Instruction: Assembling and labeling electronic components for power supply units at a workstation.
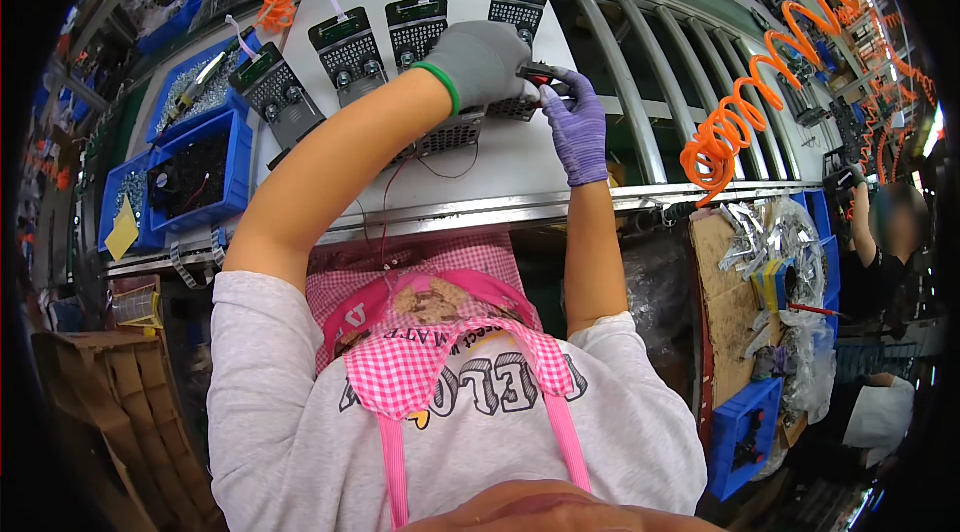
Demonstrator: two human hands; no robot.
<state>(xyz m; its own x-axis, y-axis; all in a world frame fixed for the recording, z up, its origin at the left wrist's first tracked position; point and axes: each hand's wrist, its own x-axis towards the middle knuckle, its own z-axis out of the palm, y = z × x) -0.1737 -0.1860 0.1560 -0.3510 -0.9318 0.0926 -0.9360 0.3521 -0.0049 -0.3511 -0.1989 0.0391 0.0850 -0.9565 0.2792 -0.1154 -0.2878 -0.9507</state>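
Observation:
My left hand (480, 60), in a grey glove with a green cuff band, reaches over the bench with its fingers closed at a small black part with a red patch (540, 76). From the other side my right hand (578, 135), in a purple glove, pinches the same part between thumb and fingers. The part's exact kind is too small to tell. Below the hands sits a black perforated metal housing (447, 139), partly hidden by my left hand and forearm, with thin red wires trailing toward me. Similar black housings (347, 50) with green circuit boards and white ribbon cables stand behind.
Blue bins (243, 164) of screws and black parts line the left side, with an electric screwdriver (200, 84) lying over one. Metal conveyor rollers (640, 92) and a coiled orange air hose (722, 137) are on the right. A person (880, 232) works at far right.

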